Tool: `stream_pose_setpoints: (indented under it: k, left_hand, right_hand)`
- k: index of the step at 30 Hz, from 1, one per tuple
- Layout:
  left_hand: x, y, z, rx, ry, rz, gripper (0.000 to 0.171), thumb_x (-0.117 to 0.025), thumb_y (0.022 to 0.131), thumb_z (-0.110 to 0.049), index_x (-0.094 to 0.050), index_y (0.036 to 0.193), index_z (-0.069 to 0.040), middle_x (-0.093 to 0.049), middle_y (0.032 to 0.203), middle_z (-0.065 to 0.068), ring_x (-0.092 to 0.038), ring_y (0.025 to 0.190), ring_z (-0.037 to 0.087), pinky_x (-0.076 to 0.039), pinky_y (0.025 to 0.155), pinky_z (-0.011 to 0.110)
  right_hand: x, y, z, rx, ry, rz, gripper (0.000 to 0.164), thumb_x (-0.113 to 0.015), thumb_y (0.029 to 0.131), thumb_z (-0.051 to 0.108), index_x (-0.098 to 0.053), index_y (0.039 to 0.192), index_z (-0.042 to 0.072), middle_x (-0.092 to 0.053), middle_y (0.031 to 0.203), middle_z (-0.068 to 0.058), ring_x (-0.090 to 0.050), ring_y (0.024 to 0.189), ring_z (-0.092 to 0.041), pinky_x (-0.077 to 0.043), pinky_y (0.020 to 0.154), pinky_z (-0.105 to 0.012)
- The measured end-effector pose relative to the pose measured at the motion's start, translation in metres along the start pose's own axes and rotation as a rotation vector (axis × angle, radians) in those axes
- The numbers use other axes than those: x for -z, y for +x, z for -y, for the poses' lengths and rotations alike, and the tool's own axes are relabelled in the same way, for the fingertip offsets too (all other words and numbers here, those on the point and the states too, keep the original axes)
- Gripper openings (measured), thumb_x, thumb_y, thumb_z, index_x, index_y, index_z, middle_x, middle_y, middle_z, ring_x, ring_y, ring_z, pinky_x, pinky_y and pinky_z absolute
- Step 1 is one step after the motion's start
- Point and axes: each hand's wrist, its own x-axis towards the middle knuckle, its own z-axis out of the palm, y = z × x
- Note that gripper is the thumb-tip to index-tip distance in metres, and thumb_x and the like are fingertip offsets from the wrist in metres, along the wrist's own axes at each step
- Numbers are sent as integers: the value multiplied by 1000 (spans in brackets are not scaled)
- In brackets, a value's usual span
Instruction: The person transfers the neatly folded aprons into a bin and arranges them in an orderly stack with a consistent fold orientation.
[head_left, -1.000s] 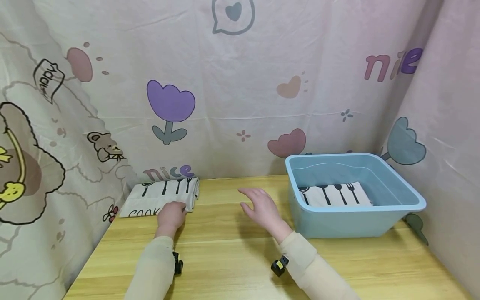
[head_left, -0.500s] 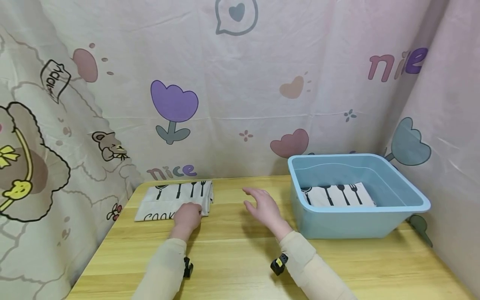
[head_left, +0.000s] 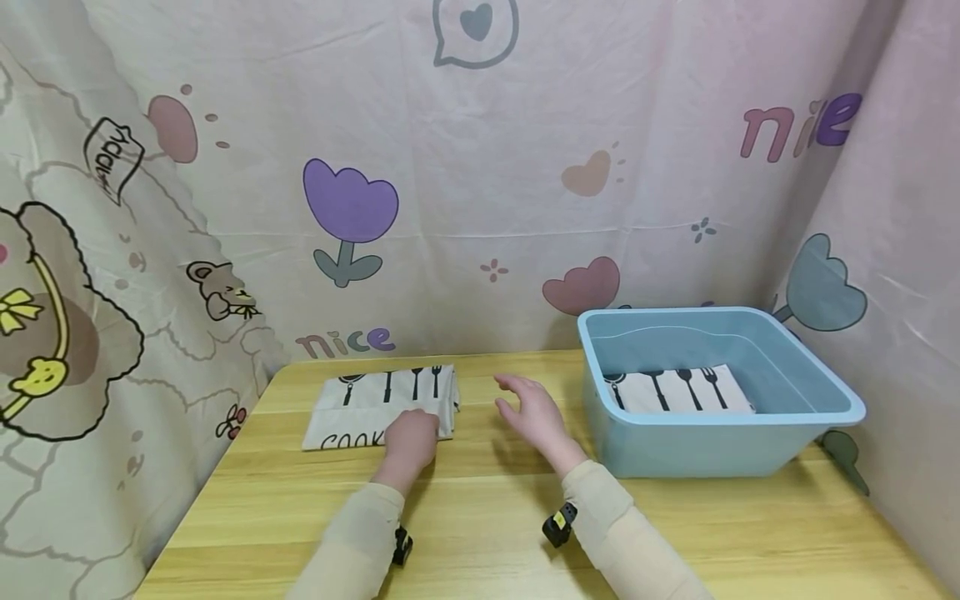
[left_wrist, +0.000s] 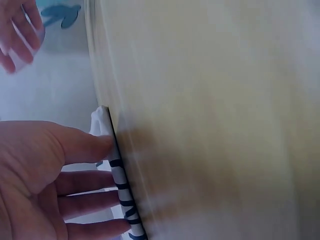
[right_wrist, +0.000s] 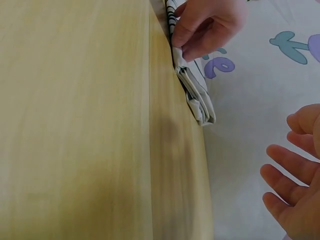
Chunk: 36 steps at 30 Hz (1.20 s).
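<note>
On the wooden table lies a folded white cloth [head_left: 367, 402] printed with black kitchen utensils and the letters "COOK". My left hand [head_left: 412, 439] presses its fingertips on the cloth near its right end. Seen from the left wrist, the thumb and fingers [left_wrist: 90, 200] are spread, their tips on top of the cloth. My right hand [head_left: 534, 414] hovers between the cloth and the blue bin with relaxed fingers, holding nothing. In the right wrist view, the layered folded end [right_wrist: 197, 97] of the cloth sticks out beyond the left hand.
At the right of the table [head_left: 480, 533] stands a light blue plastic bin [head_left: 690, 446]. Inside it lies another folded white cloth [head_left: 637, 392] with the same utensil print. A patterned curtain [head_left: 465, 167] hangs behind and along both sides of the table.
My left hand and the cloth under it have slid right along the table, away from the left curtain. The right hand has stayed nearly still; the view has turned slightly left.
</note>
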Motion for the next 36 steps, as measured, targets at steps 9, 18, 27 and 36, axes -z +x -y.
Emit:
stream_pose_setpoints:
  k: [9,18,27,36]
  left_hand:
    - [-3,-8,-39,-80,55,-17,18,-64,89,-2,-67,75,-12,-60,72,4,-61,72,24,-54,58,41]
    - [-4,-16,-71,-150,90,-29,15,-66,88,-6,-68,74,-13,-58,71,3,-60,70,22,-54,57,38]
    - [-4,-26,-95,-227,116,-37,16,-67,87,-8,-68,73,-15,-56,69,0,-57,68,19,-52,55,34]
    - [-5,-35,-97,-301,109,-78,13,-68,86,-11,-67,74,-16,-54,68,0,-54,64,18,-48,52,33]
  right_hand:
    - [0,-1,-12,-55,42,2,39,-68,93,13,-62,131,4,-67,121,-14,-60,115,-32,-45,100,-48]
    - [1,-3,-25,-120,91,-40,36,-67,93,10,-63,128,3,-67,119,-16,-61,113,-33,-46,99,-49]
    - [5,-6,-36,-206,144,-61,36,-66,93,11,-62,128,1,-65,122,-18,-59,116,-34,-44,101,-48]
    - [9,-11,-45,-227,184,-124,36,-66,91,7,-62,126,-2,-65,119,-21,-61,112,-37,-46,98,-50]
